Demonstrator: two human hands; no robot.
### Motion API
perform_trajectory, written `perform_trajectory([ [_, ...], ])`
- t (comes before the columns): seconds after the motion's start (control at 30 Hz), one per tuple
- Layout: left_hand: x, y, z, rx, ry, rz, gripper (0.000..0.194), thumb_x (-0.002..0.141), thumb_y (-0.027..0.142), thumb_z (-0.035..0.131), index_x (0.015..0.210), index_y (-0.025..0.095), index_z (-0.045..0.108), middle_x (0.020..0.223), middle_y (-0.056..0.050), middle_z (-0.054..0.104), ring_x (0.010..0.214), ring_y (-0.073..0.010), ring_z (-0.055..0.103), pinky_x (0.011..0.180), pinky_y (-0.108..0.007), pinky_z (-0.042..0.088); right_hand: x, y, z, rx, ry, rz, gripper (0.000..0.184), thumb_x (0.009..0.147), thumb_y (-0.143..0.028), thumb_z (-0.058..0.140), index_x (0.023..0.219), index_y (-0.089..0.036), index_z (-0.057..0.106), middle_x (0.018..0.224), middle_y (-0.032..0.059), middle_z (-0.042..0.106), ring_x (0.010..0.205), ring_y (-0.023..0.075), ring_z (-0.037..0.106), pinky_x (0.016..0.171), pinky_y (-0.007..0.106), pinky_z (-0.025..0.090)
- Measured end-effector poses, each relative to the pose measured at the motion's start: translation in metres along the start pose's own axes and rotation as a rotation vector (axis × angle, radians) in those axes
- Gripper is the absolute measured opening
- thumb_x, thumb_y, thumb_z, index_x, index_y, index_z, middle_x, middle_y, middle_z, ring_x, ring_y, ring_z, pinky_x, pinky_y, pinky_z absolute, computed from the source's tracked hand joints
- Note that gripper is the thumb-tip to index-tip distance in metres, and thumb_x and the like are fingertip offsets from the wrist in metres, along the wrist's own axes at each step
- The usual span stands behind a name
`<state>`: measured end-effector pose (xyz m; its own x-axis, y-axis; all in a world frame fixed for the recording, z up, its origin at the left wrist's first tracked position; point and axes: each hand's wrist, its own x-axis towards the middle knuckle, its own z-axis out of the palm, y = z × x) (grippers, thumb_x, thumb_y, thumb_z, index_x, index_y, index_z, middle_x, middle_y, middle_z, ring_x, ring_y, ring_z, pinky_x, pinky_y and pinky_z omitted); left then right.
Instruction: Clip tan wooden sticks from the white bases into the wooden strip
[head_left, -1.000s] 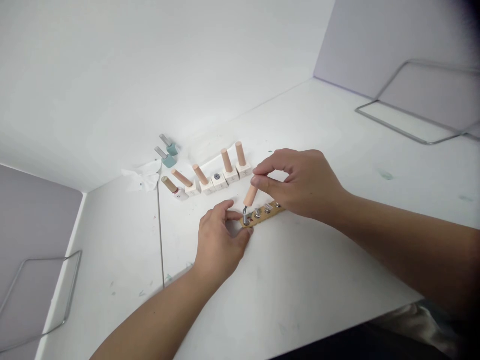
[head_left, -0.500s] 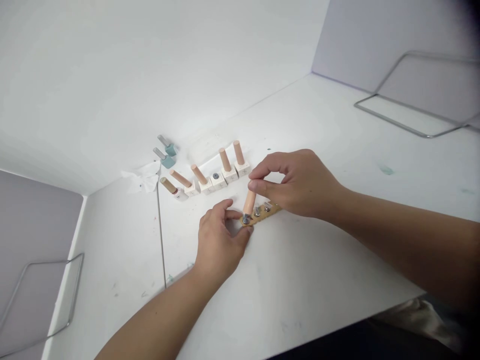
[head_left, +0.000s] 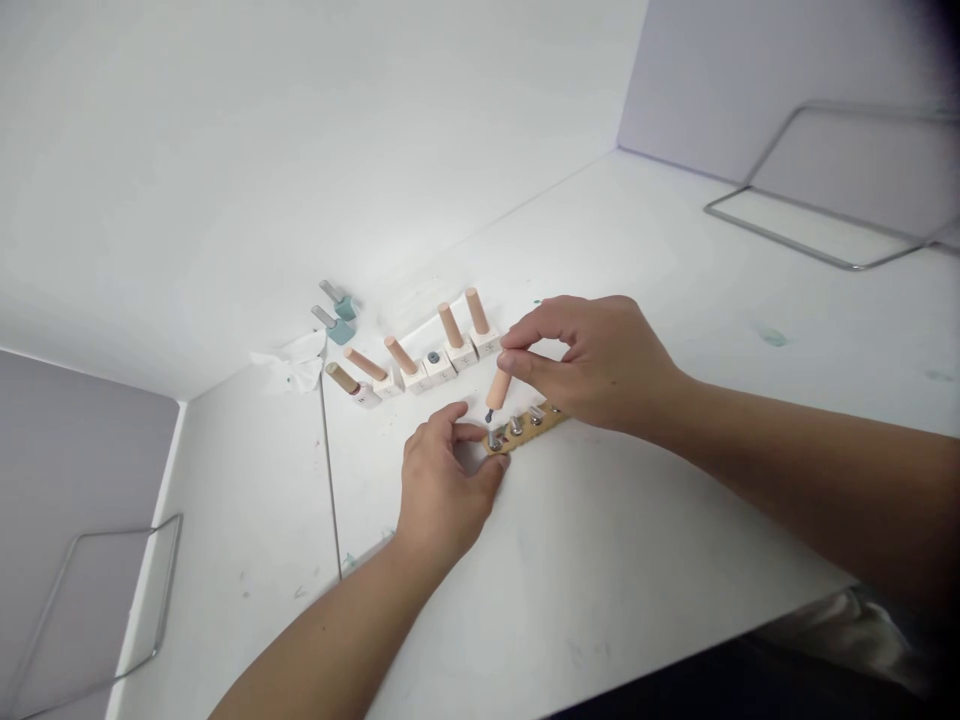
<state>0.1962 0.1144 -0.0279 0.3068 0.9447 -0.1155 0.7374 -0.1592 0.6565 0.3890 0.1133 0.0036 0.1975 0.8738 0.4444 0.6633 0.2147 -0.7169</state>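
Between the thumb and forefinger of my right hand (head_left: 600,355) is a nail polish brush (head_left: 497,388) by its peach cap, its dark tip pointing down. That tip hovers just above a narrow tan strip (head_left: 525,432) carrying a row of small metal pieces (head_left: 516,425). My left hand (head_left: 442,478) grips the strip's left end between thumb and fingers. The strip's right end is hidden behind my right hand. Behind it, an uncapped white nail polish bottle (head_left: 439,367) with a dark opening stands in the row.
Several white bottles with peach caps (head_left: 451,326) flank the uncapped one. A gold-capped bottle (head_left: 343,378) ends the row at left. Two teal bottles (head_left: 341,330) and crumpled white tissue (head_left: 292,365) sit behind. Wire frames (head_left: 795,240) stand at both sides of the white table (head_left: 600,560).
The brush has lifted off the leftmost metal piece on the strip, and its dark tip now shows. My left hand still grips the strip. The whole view has shifted slightly.
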Motion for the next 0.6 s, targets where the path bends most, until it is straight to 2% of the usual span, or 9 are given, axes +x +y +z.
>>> perform_trajectory([
  [0.13,0.0006,-0.0014,0.0018,0.008,0.010,-0.002,0.058,0.076,0.033,0.065,0.127,0.030,0.039,0.108,0.009,0.060,0.108,-0.0170,0.048,0.090,-0.036,0.039,-0.0009,-0.0044,-0.0036,0.099,-0.029,0.084,0.010,0.078,-0.027,0.062,0.072,-0.025,0.070,0.069,-0.0029,0.068,0.052,0.0125,0.055,0.050,0.029,0.038],
  [0.23,0.0012,-0.0025,0.0028,0.003,0.020,0.005,0.058,0.076,0.033,0.066,0.127,0.031,0.038,0.108,0.011,0.061,0.110,-0.0161,0.047,0.093,-0.035,0.037,-0.0008,-0.0057,-0.0045,0.129,-0.085,0.106,0.010,0.077,-0.028,0.063,0.071,-0.024,0.069,0.070,-0.0026,0.069,0.051,0.0111,0.053,0.047,0.027,0.038],
  [0.43,0.0014,-0.0031,0.0029,0.005,0.027,0.010,0.059,0.076,0.034,0.067,0.127,0.032,0.038,0.108,0.011,0.061,0.110,-0.0152,0.047,0.093,-0.034,0.036,0.0002,-0.0006,-0.0001,0.066,-0.115,0.028,0.011,0.077,-0.029,0.063,0.070,-0.023,0.069,0.078,-0.0015,0.072,0.063,0.0140,0.061,0.056,0.029,0.044],
  [0.6,0.0015,-0.0008,0.0022,0.000,0.021,0.014,0.057,0.076,0.032,0.066,0.126,0.030,0.039,0.107,0.011,0.061,0.112,-0.0147,0.046,0.096,-0.035,0.034,0.0023,0.0018,0.0021,0.006,-0.089,-0.008,0.011,0.078,-0.027,0.063,0.070,-0.022,0.069,0.075,-0.0016,0.071,0.060,0.0129,0.060,0.057,0.029,0.043],
])
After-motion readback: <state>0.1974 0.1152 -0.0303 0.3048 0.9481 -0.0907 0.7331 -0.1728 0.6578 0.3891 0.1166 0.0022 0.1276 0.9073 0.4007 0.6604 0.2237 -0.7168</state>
